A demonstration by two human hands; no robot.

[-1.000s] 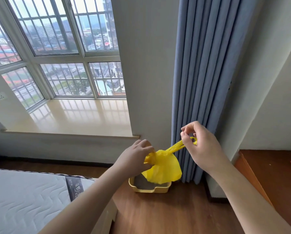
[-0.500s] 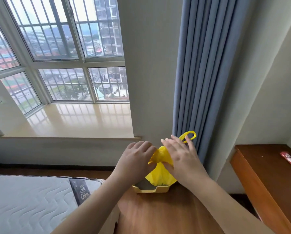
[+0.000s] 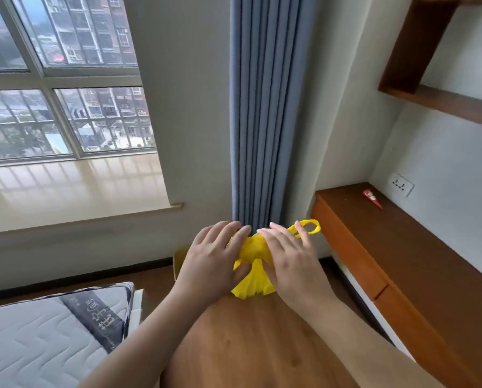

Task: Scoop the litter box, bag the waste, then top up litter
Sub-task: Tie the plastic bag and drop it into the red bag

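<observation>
Hands raised; left hand (image 3: 212, 264), right hand (image 3: 287, 259) pinch yellow bag (image 3: 252, 273).

Both hands (image 3: 251, 264) raised together (fingers straight)

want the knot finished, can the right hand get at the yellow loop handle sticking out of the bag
Probably yes: the right hand already has a fingertip at the thin yellow plastic loop handle of the yellow plastic bag, with nothing between.

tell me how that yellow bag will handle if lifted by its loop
Likely floppy: the yellow bag is thin, creased plastic bunched between both hands. Probably light, since it looks small and barely filled. The loop may slip or stretch, being a thin twisted strip.
</observation>
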